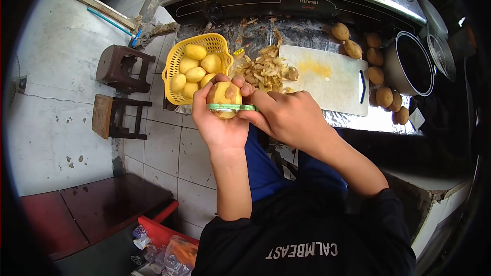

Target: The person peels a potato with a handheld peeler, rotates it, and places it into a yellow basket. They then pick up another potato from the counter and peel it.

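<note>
My left hand (pixel 219 128) is wrapped round a partly peeled potato (pixel 221 92), with brown skin left in patches on its yellow flesh. My right hand (pixel 291 117) grips a green peeler (pixel 232 107), whose blade lies across the potato. Behind my hands a heap of peelings (pixel 263 71) spreads between a yellow basket (pixel 170 64) and a white cutting board (pixel 317 94). Several peeled potatoes (pixel 195 51) rest in the basket.
Several unpeeled potatoes (pixel 376 75) lie right of the board, beside a metal pot (pixel 429 84). A Rinnai stove (pixel 307 7) stands along the back. Two stools (pixel 123 66) are on the left, and a dark red table (pixel 102 209) is at lower left.
</note>
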### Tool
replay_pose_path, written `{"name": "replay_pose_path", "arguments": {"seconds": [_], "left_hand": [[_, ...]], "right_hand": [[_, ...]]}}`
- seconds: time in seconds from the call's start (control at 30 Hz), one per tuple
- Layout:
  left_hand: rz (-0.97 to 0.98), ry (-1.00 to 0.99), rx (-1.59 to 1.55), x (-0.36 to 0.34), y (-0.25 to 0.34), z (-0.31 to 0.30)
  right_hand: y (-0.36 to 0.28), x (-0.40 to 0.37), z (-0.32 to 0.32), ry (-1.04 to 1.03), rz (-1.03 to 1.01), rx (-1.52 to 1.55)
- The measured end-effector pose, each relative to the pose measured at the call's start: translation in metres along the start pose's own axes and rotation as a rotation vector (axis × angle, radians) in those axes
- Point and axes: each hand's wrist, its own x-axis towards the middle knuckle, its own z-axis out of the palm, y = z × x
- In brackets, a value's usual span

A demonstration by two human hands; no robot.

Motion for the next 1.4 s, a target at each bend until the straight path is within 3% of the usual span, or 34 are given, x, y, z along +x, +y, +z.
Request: {"name": "replay_pose_path", "arguments": {"seconds": [0.17,0.37,0.57,0.77,0.83,0.87,0.97,1.17,1.4], "left_hand": [[0.03,-0.033,0.026,-0.011,0.005,0.006],[0.227,0.024,0.12,-0.018,0.008,0.011],[0.296,-0.135,0.226,-0.022,0.012,-0.003],[0.39,0.063,0.37,-0.026,0.01,0.005],[0.5,0.233,0.27,-0.027,0.003,0.013],[0.486,0.12,0.294,-0.028,0.005,0.006],[0.476,0.072,0.352,-0.025,0.006,-0.001],[0.359,0.131,0.209,-0.011,0.009,-0.01],[0.385,0.161,0.157,-0.003,0.024,-0.015]], "right_hand": [[-0.013,0.003,-0.006,-0.01,0.03,0.016],[-0.026,0.009,-0.01,0.053,0.04,0.074],[-0.04,0.011,-0.002,0.072,0.091,0.131],[-0.043,0.015,0.004,0.041,0.206,0.134],[-0.037,0.021,0.0,0.041,0.168,0.156],[-0.038,0.022,0.0,0.032,0.181,0.159],[-0.033,0.022,0.001,0.051,0.193,0.184],[-0.015,0.029,-0.003,0.082,0.318,0.388],[0.01,0.028,0.001,0.025,0.326,0.308]]}}
